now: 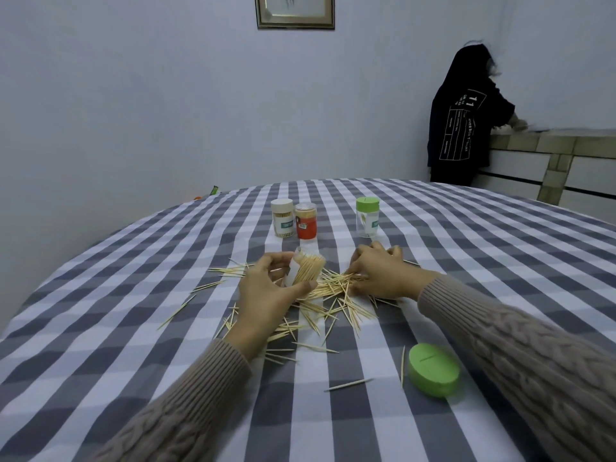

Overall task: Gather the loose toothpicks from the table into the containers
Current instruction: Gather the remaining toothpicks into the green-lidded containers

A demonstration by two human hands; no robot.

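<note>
1. Nearest me, a green lid (434, 370) lies on the checked tablecloth (100, 328) by my right sleeve, with one toothpick just to its left and another in front of it.
2. My left hand (266, 291) grips an open jar (305, 272), tilted toward the right, thumb under it and fingers curled over the far side; it is packed with toothpicks, tips showing at the mouth.
3. Loose toothpicks (333, 295) are scattered around and between both hands, thickest just right of the jar, thinner out to the left.
4. My right hand (383, 273) rests on that thick heap, fingers bent down onto the sticks (whether any are actually pinched I cannot tell).
5. Beyond my hands stand three closed jars: a cream-lidded one (282, 218) touching or nearly touching a red one (306, 221), and a green-lidded one (367, 217) well apart to the right.
6. At the far right a person in a dark top (463, 121) stands at a tiled counter (550, 141).
7. A framed picture (295, 11) hangs on the wall.
</note>
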